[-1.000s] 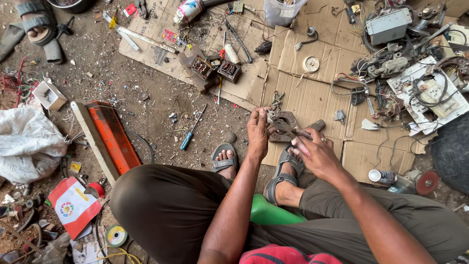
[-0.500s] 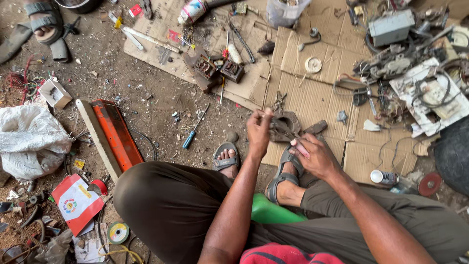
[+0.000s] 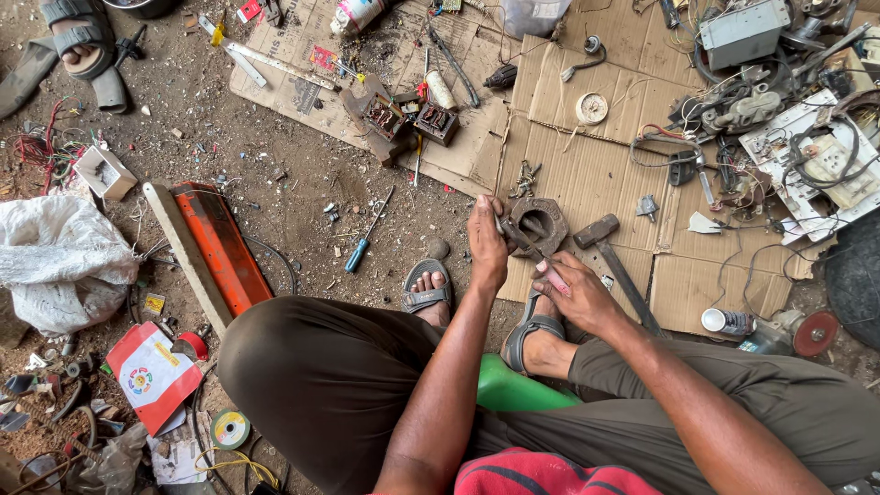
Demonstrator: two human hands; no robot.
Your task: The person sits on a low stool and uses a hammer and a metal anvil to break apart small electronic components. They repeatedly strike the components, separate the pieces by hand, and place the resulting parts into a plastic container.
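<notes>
both hands on a rusty metal part over the cardboard

left hand (image 3: pixel 488 243) grips the rusty ring-shaped part (image 3: pixel 541 220) w/ fingers curled; right hand (image 3: pixel 577 293) closed round a thin tool (image 3: pixel 527 246) angled into it, forearms reaching fwd btwn knees, hammer (image 3: pixel 616 261) just beside.

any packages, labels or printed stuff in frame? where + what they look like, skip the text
Spray can: top centre on cardboard, lying, white with a pink band.
Printed packet: lower left on the ground, flat, red and white with a round multicoloured emblem.
Small can: right cardboard edge, lying, white with a label.
Red card: top, small.
</notes>
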